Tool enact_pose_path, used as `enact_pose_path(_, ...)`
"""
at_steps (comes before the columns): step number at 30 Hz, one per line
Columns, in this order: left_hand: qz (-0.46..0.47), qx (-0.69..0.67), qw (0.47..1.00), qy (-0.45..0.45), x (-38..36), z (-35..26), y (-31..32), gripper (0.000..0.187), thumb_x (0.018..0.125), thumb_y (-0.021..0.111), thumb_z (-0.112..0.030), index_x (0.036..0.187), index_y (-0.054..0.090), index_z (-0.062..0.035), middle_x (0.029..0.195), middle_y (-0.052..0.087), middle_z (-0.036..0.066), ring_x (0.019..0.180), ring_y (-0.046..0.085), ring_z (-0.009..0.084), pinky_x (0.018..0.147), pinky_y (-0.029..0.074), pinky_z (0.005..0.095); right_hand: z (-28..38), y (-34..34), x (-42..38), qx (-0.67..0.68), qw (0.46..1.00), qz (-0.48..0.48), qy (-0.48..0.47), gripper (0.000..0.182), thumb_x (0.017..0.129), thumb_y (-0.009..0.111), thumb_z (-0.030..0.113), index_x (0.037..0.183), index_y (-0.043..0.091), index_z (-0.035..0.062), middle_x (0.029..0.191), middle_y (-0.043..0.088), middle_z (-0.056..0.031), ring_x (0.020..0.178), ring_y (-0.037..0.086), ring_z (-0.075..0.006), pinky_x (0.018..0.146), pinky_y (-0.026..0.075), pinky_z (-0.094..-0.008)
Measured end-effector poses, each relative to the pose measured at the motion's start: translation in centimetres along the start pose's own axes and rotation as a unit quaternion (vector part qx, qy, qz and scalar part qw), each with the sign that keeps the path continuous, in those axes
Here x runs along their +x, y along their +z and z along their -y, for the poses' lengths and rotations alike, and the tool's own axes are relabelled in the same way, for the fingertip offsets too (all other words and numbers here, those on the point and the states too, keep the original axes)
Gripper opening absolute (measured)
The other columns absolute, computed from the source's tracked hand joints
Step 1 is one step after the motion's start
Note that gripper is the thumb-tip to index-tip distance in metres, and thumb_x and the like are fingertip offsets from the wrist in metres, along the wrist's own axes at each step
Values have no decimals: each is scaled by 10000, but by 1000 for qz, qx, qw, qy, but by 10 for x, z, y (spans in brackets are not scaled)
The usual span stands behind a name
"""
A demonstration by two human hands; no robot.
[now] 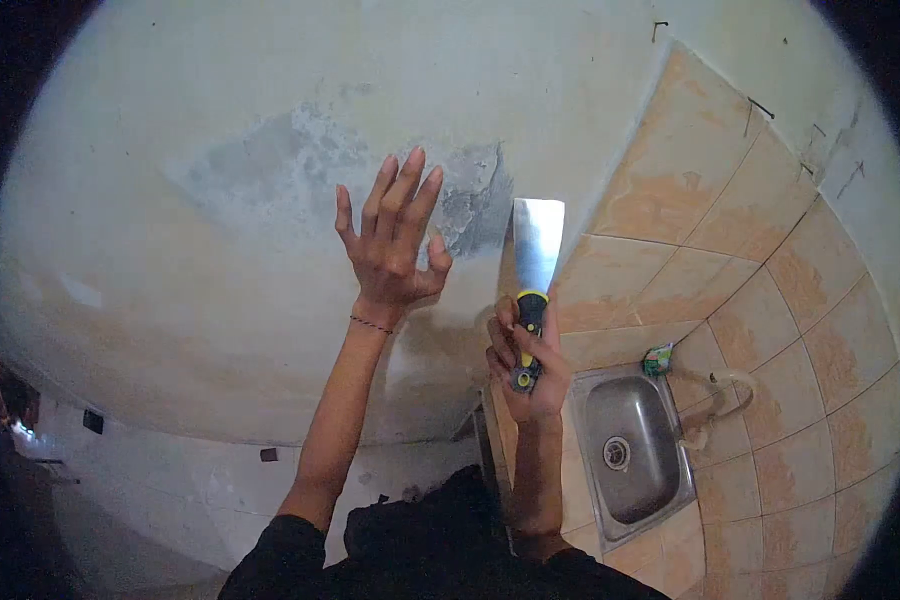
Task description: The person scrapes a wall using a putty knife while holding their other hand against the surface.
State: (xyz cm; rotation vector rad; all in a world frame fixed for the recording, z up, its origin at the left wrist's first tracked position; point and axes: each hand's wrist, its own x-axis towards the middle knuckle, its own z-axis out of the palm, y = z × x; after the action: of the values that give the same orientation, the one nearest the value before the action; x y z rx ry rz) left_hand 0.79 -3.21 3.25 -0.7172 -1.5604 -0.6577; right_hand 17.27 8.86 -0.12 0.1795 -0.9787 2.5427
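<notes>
My left hand [390, 245] is raised against the pale wall [220, 60], its fingers spread over a rough grey patch [475, 190] of bare, cracked plaster. A thin dark cord circles that wrist. In my right hand [530, 355] is a putty knife [539, 245], its wide metal blade pointing up and its black and yellow handle wrapped by the fingers. The blade stands just right of the patch, near the edge of the wall tiles. A lighter smooth grey area [270, 165] stretches left from the patch.
Below my right arm a steel sink [625, 400] is set into a tiled counter [660, 555]. A small green packet [658, 359] sits at its corner, beside a curved tap [738, 390]. Orange-beige tiles [705, 200] cover the right wall, with nails [760, 107] above them.
</notes>
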Motion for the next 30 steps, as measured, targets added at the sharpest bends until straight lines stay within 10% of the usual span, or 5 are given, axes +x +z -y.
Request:
enact_pose_path(4,6,-6,1000,-9,0,-1,-1,551,877,438,-297,1398,579,-188,1479,533,2,1400,445,183,1246,56,506,-6,-7,3,215,966,121,71,228,1065,431,276,1155,492,76,807,394,-50,550,375,-97,418,399,-204)
enact_pose_path(10,6,-7,1000,-5,1,-1,-3,552,870,442,-290,1394,584,-190,1475,540,2,1398,449,182,1245,60,503,-8,-2,6,335,926,124,124,319,1101,315,314,1293,477,119,796,394,-53,475,373,-75,275,294,-178)
enact_pose_path(16,3,-1,1000,-4,1,-2,-3,551,876,421,-297,1389,588,-183,1469,546,10,1393,457,190,1245,58,501,-2,13,5,299,943,99,109,527,1096,351,274,1594,179,296,807,388,-57,421,329,-70,300,329,-169)
enact_pose_path(30,-11,-7,1000,3,1,-3,1,537,886,384,-307,1329,634,-135,1434,572,49,1391,457,228,1250,34,500,6,19,3,365,908,116,173,530,1086,408,266,1581,219,287,870,417,-69,480,365,-73,272,320,-158)
